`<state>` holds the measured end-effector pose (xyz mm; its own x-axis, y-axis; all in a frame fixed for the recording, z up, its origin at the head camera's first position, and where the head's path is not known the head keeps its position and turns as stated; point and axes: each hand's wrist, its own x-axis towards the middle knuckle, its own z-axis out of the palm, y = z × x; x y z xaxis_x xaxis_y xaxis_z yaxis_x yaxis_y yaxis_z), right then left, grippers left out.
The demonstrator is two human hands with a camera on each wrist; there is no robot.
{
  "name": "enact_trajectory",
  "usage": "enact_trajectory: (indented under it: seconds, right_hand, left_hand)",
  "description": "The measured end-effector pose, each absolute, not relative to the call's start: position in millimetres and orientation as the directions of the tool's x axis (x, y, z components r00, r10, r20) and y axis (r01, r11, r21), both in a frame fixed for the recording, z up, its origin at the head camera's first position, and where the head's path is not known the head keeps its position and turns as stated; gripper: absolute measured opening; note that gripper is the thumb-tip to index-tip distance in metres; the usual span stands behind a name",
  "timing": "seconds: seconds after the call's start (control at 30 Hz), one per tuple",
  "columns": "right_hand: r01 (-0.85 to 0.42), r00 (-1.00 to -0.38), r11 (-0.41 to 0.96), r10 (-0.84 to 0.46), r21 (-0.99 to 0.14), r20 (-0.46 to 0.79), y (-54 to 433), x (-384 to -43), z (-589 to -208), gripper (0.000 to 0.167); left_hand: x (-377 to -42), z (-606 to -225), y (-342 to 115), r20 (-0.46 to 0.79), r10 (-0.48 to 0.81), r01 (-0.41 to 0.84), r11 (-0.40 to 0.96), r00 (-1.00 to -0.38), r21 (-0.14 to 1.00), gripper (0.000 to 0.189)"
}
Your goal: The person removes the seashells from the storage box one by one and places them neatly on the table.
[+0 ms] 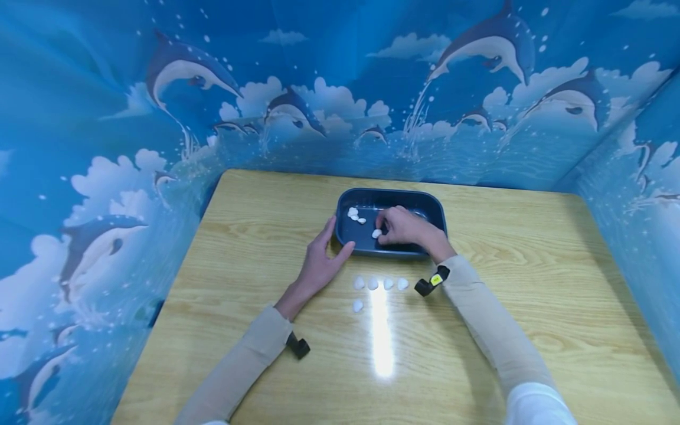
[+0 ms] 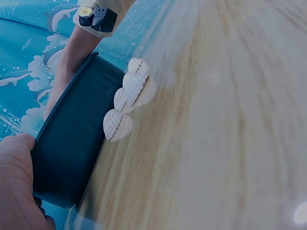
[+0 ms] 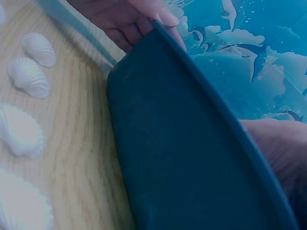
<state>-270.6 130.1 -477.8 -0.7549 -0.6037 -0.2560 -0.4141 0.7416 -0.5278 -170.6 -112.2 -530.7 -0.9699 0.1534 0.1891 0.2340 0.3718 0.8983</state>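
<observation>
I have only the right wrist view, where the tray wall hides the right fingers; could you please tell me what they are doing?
Observer: The right hand pinches a white shell inside the tray.
Operator: Thank you; is anything else in there?
Observer: Yes, a small cluster of shells lies toward its left end.
Operator: And what is worn at the right wrist?
Observer: A black band with a yellow patch.

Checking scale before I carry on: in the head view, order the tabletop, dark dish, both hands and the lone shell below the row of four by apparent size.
Largest to smallest:
1. Tabletop
2. Dark dish
3. Left hand and right hand: too alike to rank
4. Lone shell
</observation>
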Motion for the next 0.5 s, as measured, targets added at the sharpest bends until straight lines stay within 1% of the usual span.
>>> enact_trajectory:
  seconds: [0.1,0.3,0.5]
  right_hand:
    - [-0.409,-0.755,0.734,-0.606,-0.542,-0.251,131.8,-268.5,-474.6,0.027]
    - [-0.402,-0.762,0.73,-0.601,-0.552,-0.239,133.8,-262.2,-465.6,0.023]
    - [-0.449,-0.76,0.697,-0.627,-0.559,-0.172,136.3,-247.7,-451.2,0.021]
  left_hand:
    - [-170.1,-530.4,-111.8,0.186,0.153,0.231,0.367,-0.97,0.901,0.08]
    - [-170.1,-530.2,-111.7,0.193,0.15,0.236,0.361,-0.97,0.903,0.079]
    - [-171.3,-532.2,-112.0,0.213,0.151,0.255,0.361,-0.965,0.897,0.08]
